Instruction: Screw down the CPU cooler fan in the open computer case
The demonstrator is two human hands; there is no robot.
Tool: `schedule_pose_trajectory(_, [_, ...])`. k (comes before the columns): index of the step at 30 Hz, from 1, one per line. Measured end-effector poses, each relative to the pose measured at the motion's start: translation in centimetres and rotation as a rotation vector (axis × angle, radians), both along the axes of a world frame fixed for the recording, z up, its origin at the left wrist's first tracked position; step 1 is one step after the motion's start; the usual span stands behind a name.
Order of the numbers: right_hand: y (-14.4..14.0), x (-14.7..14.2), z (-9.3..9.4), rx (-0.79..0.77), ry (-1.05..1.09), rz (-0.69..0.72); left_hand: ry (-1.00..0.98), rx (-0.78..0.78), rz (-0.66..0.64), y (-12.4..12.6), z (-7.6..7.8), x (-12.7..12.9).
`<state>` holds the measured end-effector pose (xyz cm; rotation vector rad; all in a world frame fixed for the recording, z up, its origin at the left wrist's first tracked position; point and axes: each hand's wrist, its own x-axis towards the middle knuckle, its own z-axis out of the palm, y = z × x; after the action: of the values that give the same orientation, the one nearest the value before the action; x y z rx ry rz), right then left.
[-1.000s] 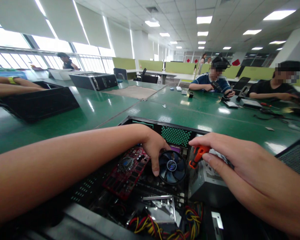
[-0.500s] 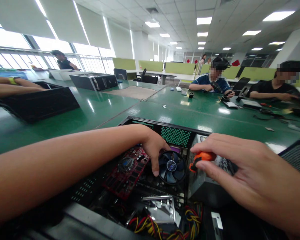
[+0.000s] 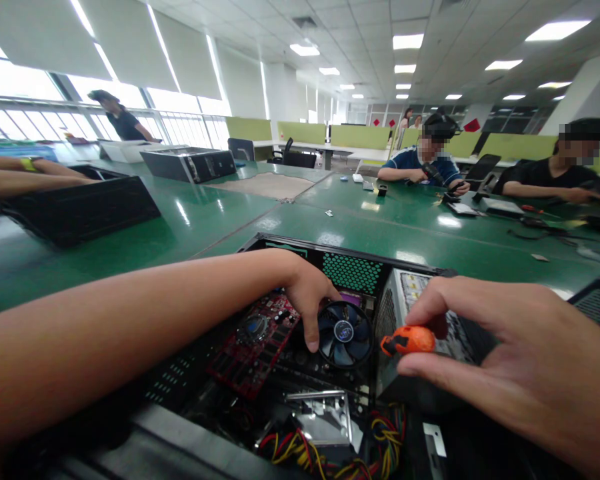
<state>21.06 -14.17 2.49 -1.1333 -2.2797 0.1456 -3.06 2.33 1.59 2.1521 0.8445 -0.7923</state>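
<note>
An open black computer case (image 3: pixel 350 257) lies in front of me. My left hand (image 3: pixel 310 300) reaches in and grips the left side of a round black cooling fan (image 3: pixel 344 331), its thumb down along the rim and the other fingers mostly hidden. A red circuit board (image 3: pixel 253 343) sits to the left of the fan. Over the silver power supply (image 3: pixel 420 287), my right hand (image 3: pixel 510 347) has thumb and index finger around the orange-and-black handle of what looks like a screwdriver (image 3: pixel 409 340). Its shaft and tip cannot be made out.
Bundled coloured cables (image 3: pixel 300 453) and a silver metal bracket (image 3: pixel 325 417) lie at the near side inside the case. Other opened cases (image 3: pixel 80 210) stand on the green table (image 3: pixel 260 223). Several people work around it, one at the far side (image 3: pixel 430 160).
My right hand has shifted slightly right and loosened around the orange handle, showing more of it. My left hand stays at the fan. The person by the window has straightened up.
</note>
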Motion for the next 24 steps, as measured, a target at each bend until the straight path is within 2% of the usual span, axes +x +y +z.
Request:
schedule_pose_trajectory(6, [-0.5, 2.1, -2.4, 0.055, -0.015, -0.046, 0.002, -0.042, 0.003, 0.0, -0.1, -0.1])
schedule_pose_trajectory(8, [-0.4, 1.9, -2.2, 0.064, -0.020, -0.036, -0.007, -0.062, 0.010, 0.1, -0.1, -0.1])
schedule_pose_trajectory(15, [0.7, -0.5, 0.8, 0.057, -0.016, 0.024, -0.018, -0.072, 0.011, 0.1, -0.2, -0.1])
schedule_pose_trajectory(20, [0.9, -0.6, 0.5, 0.074, -0.006, 0.023, -0.010, -0.058, 0.005, 0.0, -0.1, 0.1])
schedule_pose_trajectory(24, [-0.4, -0.4, 0.2, 0.067, 0.022, 0.054, -0.002, -0.031, -0.004, 0.2, 0.0, -0.2])
